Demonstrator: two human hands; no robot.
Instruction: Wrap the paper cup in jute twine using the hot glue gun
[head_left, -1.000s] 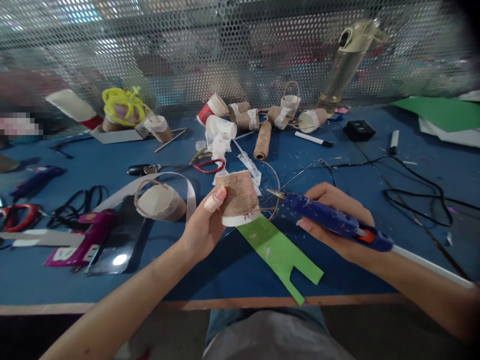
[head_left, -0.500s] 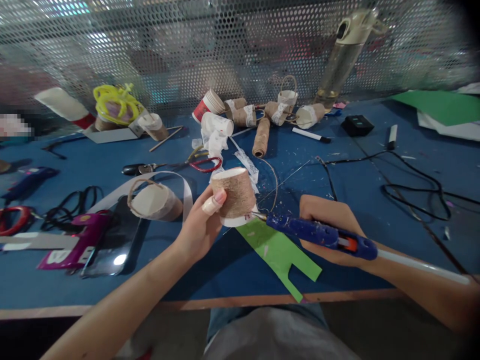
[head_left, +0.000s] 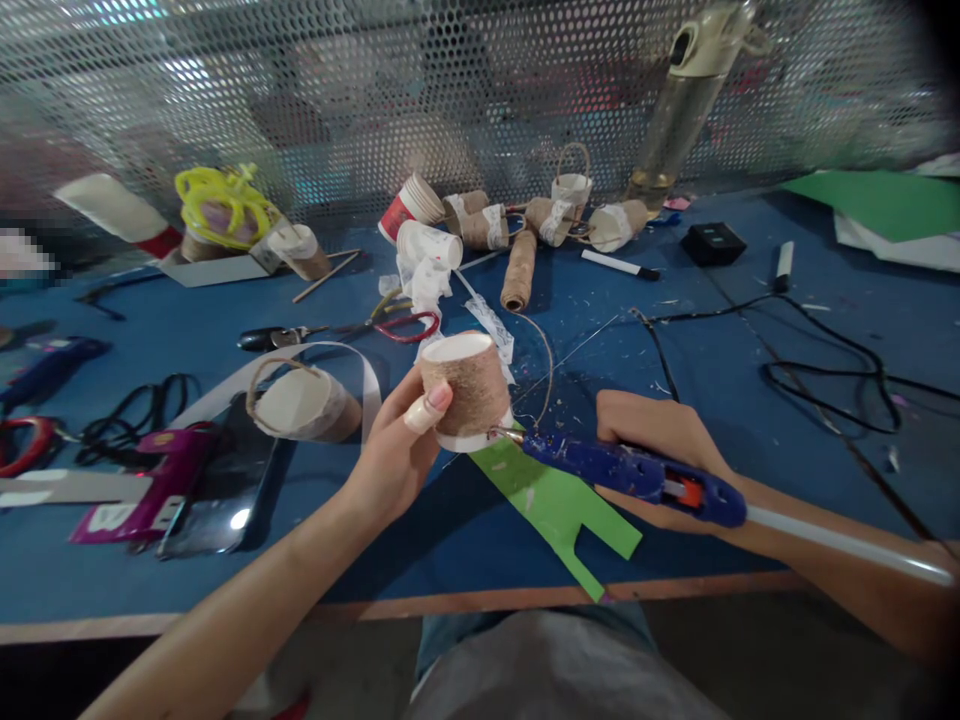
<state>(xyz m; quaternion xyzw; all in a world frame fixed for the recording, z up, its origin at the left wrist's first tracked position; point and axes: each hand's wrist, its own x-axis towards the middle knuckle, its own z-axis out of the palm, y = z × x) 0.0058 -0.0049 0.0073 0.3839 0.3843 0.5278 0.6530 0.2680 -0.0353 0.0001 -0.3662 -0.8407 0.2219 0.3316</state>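
Note:
My left hand [head_left: 401, 440] is closed around a paper cup [head_left: 466, 385] wrapped in brown twine, with a bare white band along its lower edge. A blue glue gun [head_left: 600, 465] is gripped in my right hand [head_left: 660, 440], a clear glue stick [head_left: 847, 540] jutting from its back end. Its metal tip meets the white band at the cup's lower right; whether glue is coming out is too small to tell. Beneath them lies a green cut-out sheet [head_left: 559, 500]. A twine roll [head_left: 520, 272] rests behind the cup, its loose strand curving toward the cup.
Left of my hand stands a small handled cup [head_left: 304, 403], near a phone [head_left: 225, 490] and a purple glue gun [head_left: 154, 480]. Red-handled scissors [head_left: 405, 325], twine-wrapped cups [head_left: 480, 222] and a marker [head_left: 619, 265] lie behind. A water bottle [head_left: 682, 110] stands by the perforated metal screen [head_left: 315, 90].
The cup has tipped slightly, showing more of its opening. The glue gun's tip has shifted a little left along the white band. Both hands keep their hold.

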